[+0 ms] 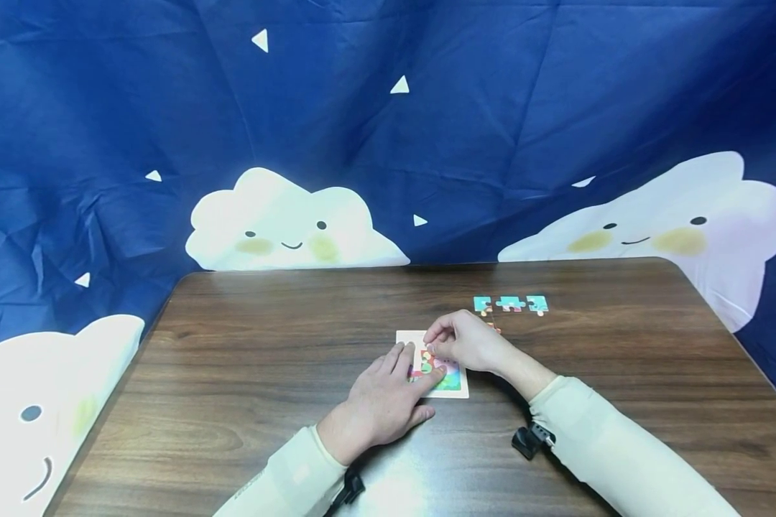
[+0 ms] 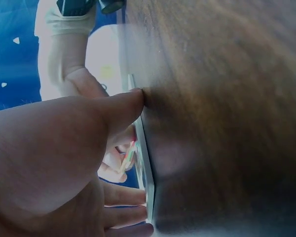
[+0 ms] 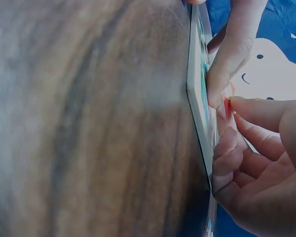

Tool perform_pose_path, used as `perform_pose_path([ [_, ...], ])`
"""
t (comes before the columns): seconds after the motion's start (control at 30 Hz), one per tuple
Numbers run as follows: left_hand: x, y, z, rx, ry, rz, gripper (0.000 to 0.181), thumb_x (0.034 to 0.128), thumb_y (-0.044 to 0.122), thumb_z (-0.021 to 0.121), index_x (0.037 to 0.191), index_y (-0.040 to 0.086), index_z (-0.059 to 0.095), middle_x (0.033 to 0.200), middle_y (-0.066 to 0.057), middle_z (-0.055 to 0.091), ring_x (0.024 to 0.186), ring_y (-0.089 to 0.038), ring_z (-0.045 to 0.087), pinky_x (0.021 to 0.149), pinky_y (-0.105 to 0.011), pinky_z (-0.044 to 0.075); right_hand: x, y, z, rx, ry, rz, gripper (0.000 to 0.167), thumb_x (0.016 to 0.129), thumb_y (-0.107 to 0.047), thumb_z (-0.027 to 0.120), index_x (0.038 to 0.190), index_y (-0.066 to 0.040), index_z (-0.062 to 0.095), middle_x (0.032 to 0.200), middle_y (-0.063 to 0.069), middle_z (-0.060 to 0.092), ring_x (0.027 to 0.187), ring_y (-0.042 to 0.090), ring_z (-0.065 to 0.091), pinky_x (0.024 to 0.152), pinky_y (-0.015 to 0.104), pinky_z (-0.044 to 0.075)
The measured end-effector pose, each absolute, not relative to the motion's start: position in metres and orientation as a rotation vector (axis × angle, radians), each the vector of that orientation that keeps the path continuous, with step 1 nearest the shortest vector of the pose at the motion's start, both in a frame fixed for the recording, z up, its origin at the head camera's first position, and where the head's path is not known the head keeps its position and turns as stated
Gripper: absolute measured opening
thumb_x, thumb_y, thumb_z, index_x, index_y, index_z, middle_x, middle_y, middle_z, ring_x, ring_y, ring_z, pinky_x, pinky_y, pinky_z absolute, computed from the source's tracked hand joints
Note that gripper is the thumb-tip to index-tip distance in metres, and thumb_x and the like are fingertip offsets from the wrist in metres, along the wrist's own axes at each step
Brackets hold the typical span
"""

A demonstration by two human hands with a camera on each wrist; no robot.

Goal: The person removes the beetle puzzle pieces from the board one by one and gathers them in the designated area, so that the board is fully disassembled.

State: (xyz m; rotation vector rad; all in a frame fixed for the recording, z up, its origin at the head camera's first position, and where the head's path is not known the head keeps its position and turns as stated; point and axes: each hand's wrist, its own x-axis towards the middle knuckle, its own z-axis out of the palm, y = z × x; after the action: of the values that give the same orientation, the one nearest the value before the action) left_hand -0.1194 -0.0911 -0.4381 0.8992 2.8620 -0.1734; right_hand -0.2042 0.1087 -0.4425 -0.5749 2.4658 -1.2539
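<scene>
A white-framed picture puzzle lies on the table under both hands. My left hand rests with spread fingers on its left side, the index finger reaching over the coloured picture; in the left wrist view the thumb of the left hand touches the table by the frame's edge. My right hand pinches a red piece between thumb and index finger, tilted above the board, close to a left fingertip. In the right wrist view the other fingers of the right hand are curled beside the frame.
Several loose blue puzzle pieces lie in a row behind my right hand, with another orange-red piece partly hidden by it. A blue curtain with smiling clouds hangs behind the brown table.
</scene>
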Motion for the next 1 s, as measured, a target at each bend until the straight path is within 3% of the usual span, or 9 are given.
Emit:
perform_pose_path([
  [0.3, -0.12, -0.091, -0.437, 0.894, 2.84, -0.16, 0.061, 0.107, 0.056, 0.057, 0.165, 0.044, 0.042, 0.169, -0.02, 0.041, 0.158, -0.035, 0.042, 0.126, -0.042, 0.042, -0.205, 0.106, -0.443, -0.496, 2.439, -1.338, 0.01, 0.093, 0.001, 0.072, 0.099, 0.0, 0.08, 0.081, 0.002, 0.072, 0.07, 0.01, 0.058, 0.061, 0.022, 0.046],
  [0.73, -0.119, -0.09, -0.438, 0.908, 2.867, -0.175, 0.06, 0.1063, 0.057, 0.058, 0.163, 0.045, 0.045, 0.167, -0.02, 0.044, 0.157, -0.034, 0.045, 0.123, -0.041, 0.044, -0.206, 0.118, -0.437, -0.46, 2.457, -1.372, 0.011, 0.1, -0.009, 0.073, 0.107, -0.004, 0.081, 0.09, 0.005, 0.074, 0.082, 0.013, 0.063, 0.072, 0.025, 0.051],
  [1.0, -0.12, -0.091, -0.437, 0.895, 2.858, -0.144, 0.061, 0.1064, 0.057, 0.058, 0.164, 0.046, 0.042, 0.168, -0.02, 0.043, 0.157, -0.034, 0.044, 0.124, -0.042, 0.044, -0.204, 0.131, -0.432, -0.393, 2.432, -1.429, 0.013, 0.101, -0.008, 0.073, 0.11, -0.002, 0.079, 0.089, 0.009, 0.075, 0.072, 0.02, 0.062, 0.061, 0.026, 0.052],
])
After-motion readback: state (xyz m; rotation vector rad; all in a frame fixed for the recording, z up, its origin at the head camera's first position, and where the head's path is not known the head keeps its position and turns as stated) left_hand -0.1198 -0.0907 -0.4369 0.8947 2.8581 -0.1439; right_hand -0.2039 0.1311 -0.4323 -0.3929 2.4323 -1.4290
